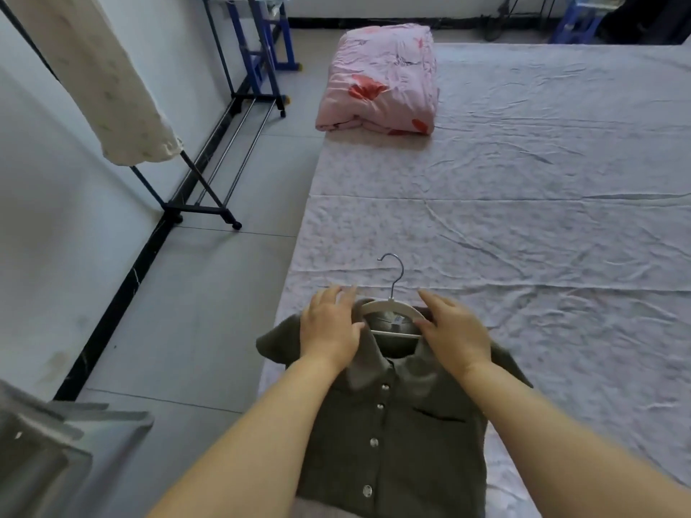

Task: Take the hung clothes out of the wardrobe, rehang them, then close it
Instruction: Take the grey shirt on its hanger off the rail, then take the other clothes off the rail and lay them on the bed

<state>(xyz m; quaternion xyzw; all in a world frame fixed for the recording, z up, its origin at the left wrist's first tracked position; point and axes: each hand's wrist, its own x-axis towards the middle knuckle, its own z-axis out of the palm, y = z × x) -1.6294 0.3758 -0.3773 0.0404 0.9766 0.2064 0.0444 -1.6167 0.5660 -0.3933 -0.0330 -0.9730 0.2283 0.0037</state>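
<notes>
At the far left a cream garment (112, 87) hangs from a wheeled clothes rail (209, 209) that stands along the wall, and a blurred grey shape (56, 443) sits in the near corner (I cannot make out what it is). Grey floor (187, 312) runs between the rail and the bed. My left hand (331, 327) lies flat, fingers nearly straight, pressing on the left shoulder of the olive buttoned shirt (392, 424). The shirt is spread face up at the bed's left edge, with its left sleeve poking out past that edge over the floor. Inside its neck opening sits the white hanger (389, 306), its metal hook pointing away from me. My right hand (454, 330) rests spread over the right shoulder, fingers extended, thumb touching the hanger's arm and gripping nothing. Beyond the hook a folded pink quilt (381, 80) sits at the far end, and the wrinkled sheet (542, 218) stretches wide to the right.
</notes>
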